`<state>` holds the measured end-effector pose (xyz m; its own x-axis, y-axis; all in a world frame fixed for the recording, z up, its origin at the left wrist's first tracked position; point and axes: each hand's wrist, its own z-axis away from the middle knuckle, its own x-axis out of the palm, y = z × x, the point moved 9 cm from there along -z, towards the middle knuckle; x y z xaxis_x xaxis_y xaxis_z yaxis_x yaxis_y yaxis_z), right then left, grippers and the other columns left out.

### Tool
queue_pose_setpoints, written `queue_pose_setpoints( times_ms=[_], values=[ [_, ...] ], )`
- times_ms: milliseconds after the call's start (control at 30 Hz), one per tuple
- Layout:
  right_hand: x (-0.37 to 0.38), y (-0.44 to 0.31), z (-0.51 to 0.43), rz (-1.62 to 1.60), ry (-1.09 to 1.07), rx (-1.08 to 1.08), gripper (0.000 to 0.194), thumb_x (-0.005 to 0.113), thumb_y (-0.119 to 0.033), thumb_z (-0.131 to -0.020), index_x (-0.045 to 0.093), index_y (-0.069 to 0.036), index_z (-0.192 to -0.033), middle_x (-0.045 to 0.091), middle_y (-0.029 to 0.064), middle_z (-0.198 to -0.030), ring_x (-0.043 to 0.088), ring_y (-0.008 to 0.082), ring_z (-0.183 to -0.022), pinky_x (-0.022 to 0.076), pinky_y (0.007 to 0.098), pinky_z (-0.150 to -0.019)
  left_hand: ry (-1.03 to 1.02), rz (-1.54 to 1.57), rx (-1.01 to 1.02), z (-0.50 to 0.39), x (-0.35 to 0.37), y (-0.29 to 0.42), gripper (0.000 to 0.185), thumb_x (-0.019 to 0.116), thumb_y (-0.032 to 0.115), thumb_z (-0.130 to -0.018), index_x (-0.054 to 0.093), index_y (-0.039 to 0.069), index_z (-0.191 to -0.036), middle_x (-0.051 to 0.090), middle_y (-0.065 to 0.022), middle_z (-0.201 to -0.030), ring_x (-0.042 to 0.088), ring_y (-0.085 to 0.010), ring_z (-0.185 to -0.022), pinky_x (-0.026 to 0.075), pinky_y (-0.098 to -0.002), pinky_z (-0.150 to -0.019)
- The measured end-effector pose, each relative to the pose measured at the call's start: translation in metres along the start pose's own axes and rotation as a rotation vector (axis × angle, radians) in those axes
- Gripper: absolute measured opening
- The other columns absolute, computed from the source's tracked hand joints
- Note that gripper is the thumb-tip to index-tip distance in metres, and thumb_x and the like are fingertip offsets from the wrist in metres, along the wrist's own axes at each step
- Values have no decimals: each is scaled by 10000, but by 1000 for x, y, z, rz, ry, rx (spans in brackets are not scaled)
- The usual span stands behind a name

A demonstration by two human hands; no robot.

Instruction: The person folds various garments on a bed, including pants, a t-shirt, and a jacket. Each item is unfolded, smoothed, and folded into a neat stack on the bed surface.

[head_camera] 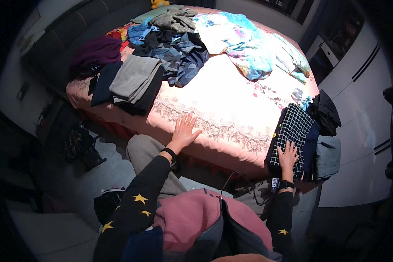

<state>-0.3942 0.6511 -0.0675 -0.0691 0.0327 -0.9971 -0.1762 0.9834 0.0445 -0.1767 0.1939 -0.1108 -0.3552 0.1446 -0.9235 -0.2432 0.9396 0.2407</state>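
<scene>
My left hand (184, 132) rests with fingers spread on the near edge of a pink bedspread (216, 131) with a lacy floral border. It holds nothing. At the right corner of the bed, my right hand (287, 159) lies spread on a folded black garment with a white grid pattern (291, 124). Beneath and beside that garment are dark folded clothes (309, 147). A folded grey-green garment (328, 157) lies at the right end of this pile. To the left of my left hand, a folded light grey garment (134, 77) sits on dark folded clothes (154, 95).
Rumpled dark and blue clothes (180, 55) and a purple garment (98, 52) lie farther back. A bright multicoloured cloth (242, 42) spreads over the far side. A crumpled black garment (326, 111) is by the white wardrobe (357, 108). A low dark stool (88, 150) stands on the floor.
</scene>
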Motion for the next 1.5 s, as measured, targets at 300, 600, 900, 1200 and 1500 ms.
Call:
queue_pose_setpoints(
  times_ms=[300,600,900,1200,1500],
  values=[
    [-6,-87,25,-269,81,-369,540,590,-325,-940,462,-3,-1355,536,253,-1280,504,375,-1221,396,462,-1020,-305,129,87,-31,2,-11,779,628,592,-812,501,50,-1357,524,-186,-1363,493,-346,-1266,333,-514,-1086],
    [-22,-321,35,-706,-428,-735,574,623,-296,-923,446,38,-1355,563,260,-1216,555,380,-1134,439,415,-972,-664,252,312,-89,-3,-15,564,641,569,-798,688,55,-1025,692,-184,-1017,652,-369,-979,518,-451,-829],
    [-70,-460,-56,-710,-540,-883,645,609,-434,-938,441,-41,-1422,517,250,-1375,517,376,-1260,418,416,-1048,-299,467,13,-101,-15,-43,362,600,371,-889,625,42,-1039,685,-212,-935,655,-392,-913,510,-482,-797],
    [-79,-549,-206,-397,73,-1005,711,684,-305,-874,358,9,-1423,507,281,-1338,527,440,-1196,454,463,-993,-373,463,180,-104,-44,-14,384,650,385,-876,590,22,-987,680,-185,-868,678,-371,-840,537,-477,-710],
    [-62,-601,-377,-186,348,-800,900,740,-374,-798,286,48,-1449,414,334,-1400,491,462,-1231,448,448,-1018,-171,634,137,-115,-112,-32,320,647,312,-907,546,15,-972,645,-169,-771,660,-364,-745,542,-436,-648]
  ],
)
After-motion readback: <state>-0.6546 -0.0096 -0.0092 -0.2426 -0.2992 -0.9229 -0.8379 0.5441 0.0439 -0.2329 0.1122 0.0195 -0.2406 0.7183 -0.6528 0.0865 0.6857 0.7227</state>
